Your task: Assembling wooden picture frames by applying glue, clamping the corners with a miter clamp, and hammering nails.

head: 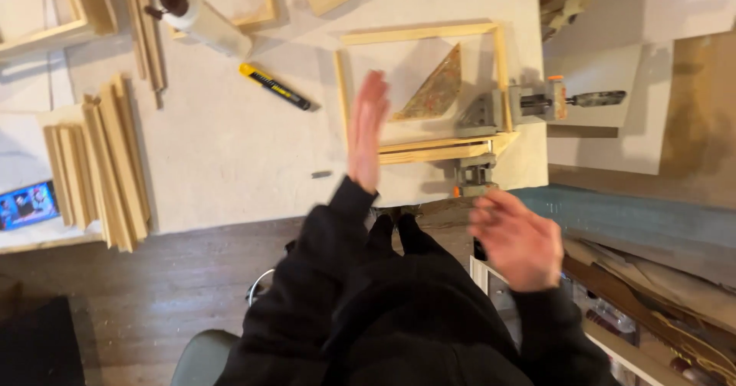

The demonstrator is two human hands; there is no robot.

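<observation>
The head camera looks straight down on a pale work table [230, 156] and the person's black sleeves. The left hand [366, 129] is raised edge-on over the table, fingers straight and together, flat and empty; it is blurred. It hangs just beside the left rail of a light wooden rectangular frame [420, 35] that lies on the table's right part. The right hand [515, 236] is off the table's near edge, fingers loosely spread, holding nothing (also blurred). It is near a grey metal corner clamp with orange parts [479, 125], which grips the frame's near right corner at the table edge. Inside the frame lies a triangular speckled board [438, 88].

Left of the hands, a yellow and black utility knife [274, 87] lies on the table, well apart from the frame. A white glue bottle with a dark cap [201, 16] lies farther back. A stack of light wooden strips [107, 167] sits at the table's left edge.
</observation>
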